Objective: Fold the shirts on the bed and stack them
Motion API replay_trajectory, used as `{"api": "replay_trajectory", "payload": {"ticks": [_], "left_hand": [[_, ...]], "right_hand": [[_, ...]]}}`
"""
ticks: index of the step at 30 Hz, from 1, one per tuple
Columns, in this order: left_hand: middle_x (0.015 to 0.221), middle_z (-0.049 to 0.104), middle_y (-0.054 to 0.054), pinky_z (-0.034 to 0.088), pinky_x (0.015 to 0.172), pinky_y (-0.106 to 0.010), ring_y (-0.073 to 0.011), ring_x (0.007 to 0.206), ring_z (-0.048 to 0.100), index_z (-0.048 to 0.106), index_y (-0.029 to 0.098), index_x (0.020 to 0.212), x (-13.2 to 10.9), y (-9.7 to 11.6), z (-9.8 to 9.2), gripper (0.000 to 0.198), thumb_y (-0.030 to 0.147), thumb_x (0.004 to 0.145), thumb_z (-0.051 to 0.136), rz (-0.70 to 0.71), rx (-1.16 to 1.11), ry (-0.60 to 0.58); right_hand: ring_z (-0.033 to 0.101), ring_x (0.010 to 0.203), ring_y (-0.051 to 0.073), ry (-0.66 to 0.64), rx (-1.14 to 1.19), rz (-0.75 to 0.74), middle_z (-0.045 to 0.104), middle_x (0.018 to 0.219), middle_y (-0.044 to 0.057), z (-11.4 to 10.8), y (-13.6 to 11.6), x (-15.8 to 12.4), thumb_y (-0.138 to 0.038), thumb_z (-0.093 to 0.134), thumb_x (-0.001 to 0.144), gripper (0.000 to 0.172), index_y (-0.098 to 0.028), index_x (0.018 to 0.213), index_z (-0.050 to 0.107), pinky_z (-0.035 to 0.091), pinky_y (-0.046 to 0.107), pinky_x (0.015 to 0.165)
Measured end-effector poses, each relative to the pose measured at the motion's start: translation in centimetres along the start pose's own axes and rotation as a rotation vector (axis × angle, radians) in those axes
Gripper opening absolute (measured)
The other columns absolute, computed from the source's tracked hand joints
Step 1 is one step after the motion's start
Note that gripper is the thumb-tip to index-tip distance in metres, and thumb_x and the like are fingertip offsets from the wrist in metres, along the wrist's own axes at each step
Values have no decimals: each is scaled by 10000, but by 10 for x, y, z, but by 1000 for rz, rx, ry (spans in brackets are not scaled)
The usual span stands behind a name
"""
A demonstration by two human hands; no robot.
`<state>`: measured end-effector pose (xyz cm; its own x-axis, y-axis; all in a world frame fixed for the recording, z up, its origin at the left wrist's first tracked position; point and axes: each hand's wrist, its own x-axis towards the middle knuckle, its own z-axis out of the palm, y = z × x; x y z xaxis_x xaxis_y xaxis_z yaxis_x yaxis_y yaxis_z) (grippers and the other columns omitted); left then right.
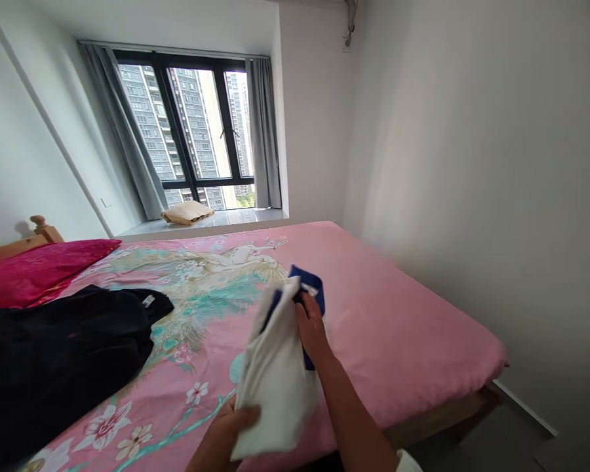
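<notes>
A white shirt (275, 373) with a navy collar is bunched up in front of me, above the near edge of the bed. My left hand (231, 423) grips its lower left side, thumb on top of the cloth. Up near the collar, my right hand (314, 328) has its fingers closed on the fabric. The shirt looks partly folded, and its lower edge is a little blurred. Part of the right hand's grip is hidden by the cloth.
On the bed's pink floral sheet (398, 328), a black garment (78, 347) lies at the left, with a red pillow (44, 269) behind it. A folded beige item (187, 212) rests on the windowsill (246, 217). A wall (496, 164) stands to the right.
</notes>
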<state>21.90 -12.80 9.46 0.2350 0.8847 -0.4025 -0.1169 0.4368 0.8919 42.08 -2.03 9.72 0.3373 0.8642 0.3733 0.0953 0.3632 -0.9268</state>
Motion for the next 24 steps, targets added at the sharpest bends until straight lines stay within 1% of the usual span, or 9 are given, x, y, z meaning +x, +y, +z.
{"api": "replay_trajectory", "payload": {"ticks": [3,5,7,10,12,15,18,20,24], "left_hand": [[719,666,-34,552,684,-368,-232,698,668,546,159,1029,19,-41,-49,423,146,613,620,-113,-338,198],[746,667,-41,564,702,-391,-242,736,683,508,164,1050,23,-62,-73,407,161,662,630,-199,-426,266],[795,671,-58,569,717,-392,-253,778,688,496,156,1057,20,-71,-85,411,212,688,667,-247,-434,271],[803,665,-54,577,695,-355,-252,788,689,515,150,1049,15,-68,-85,461,263,656,728,-241,-386,239],[801,664,-47,579,671,-343,-251,782,689,526,156,1047,15,-63,-83,486,264,628,748,-238,-361,211],[826,675,-48,581,680,-344,-260,830,685,522,159,1044,20,-62,-85,482,190,613,735,-233,-393,201],[820,680,-63,579,707,-323,-255,859,681,513,134,1015,20,-65,-90,411,157,651,702,-215,-456,234],[814,678,-67,580,677,-320,-244,798,690,500,132,1027,16,-67,-91,388,179,687,680,-210,-425,249],[771,654,-18,563,538,-327,-176,522,650,459,189,1116,7,-69,-86,427,249,734,640,-218,-188,240]], "right_hand": [[505,1138,214,-30,-99,94,622,1143,66,-1,14,-13,-447,490,823,365,-178,1009,653,353,335,1009],[556,1052,221,-19,-178,209,643,1084,83,-17,34,-31,-446,503,799,366,-171,1001,638,404,331,947],[582,986,236,-84,-259,346,660,1020,94,-40,53,-54,-455,548,757,365,-167,961,640,438,331,887],[608,902,236,-300,-234,499,679,927,84,-66,67,-88,-456,599,710,356,-160,900,653,463,324,824],[609,887,230,-425,-149,514,677,921,68,-69,64,-104,-459,642,675,393,-160,929,653,472,311,796],[597,864,223,-385,-110,465,664,922,58,-57,50,-114,-483,702,609,440,-165,909,650,479,285,750],[579,833,214,-281,-122,398,655,887,57,-46,37,-112,-528,651,660,403,-167,839,641,471,270,721],[574,825,218,-305,-142,390,659,852,51,-47,32,-111,-527,619,692,389,-175,855,639,463,273,715],[582,803,230,-459,-278,466,674,809,43,-61,34,-114,-463,651,653,334,-183,833,656,449,283,709]]}}
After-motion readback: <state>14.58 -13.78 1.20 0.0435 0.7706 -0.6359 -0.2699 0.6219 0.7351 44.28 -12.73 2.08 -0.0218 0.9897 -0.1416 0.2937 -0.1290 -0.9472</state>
